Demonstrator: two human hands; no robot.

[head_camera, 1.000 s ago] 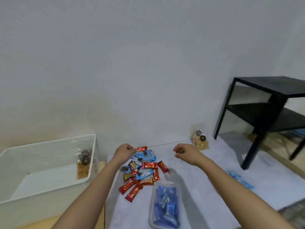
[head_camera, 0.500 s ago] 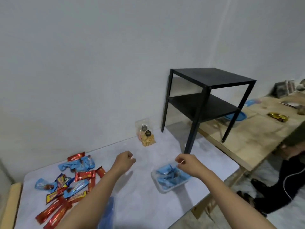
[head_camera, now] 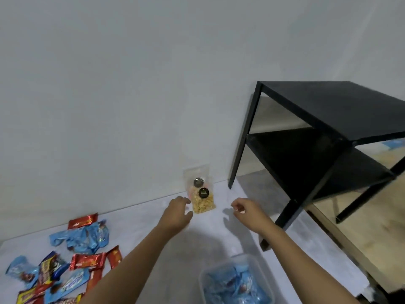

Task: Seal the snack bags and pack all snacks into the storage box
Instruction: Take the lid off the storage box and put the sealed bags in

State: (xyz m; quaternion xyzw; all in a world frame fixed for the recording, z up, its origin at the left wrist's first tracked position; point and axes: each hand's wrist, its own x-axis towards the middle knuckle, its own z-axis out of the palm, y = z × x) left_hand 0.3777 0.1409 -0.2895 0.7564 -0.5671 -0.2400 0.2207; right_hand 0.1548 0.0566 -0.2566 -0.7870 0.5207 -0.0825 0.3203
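Left hand [head_camera: 178, 212] stretched forward, fingers loosely bent, empty, just left of clear snack bags [head_camera: 200, 195]. Right hand [head_camera: 245, 210] level with it, fingers half curled, empty too, apart from bags on right. Two bags, upright against wall, one black round label each. One clear tub [head_camera: 249, 258] of blue packets nearer. Pile of red and blue wrapped snacks [head_camera: 72, 257] at left, overlapping, no sure count. One black two-shelf stand [head_camera: 317, 119] at right, legs on table [head_camera: 142, 227].

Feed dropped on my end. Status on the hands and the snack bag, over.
Left hand and right hand empty. Snack bag upright against the wall, left hand close, not gripping. Nothing in between.
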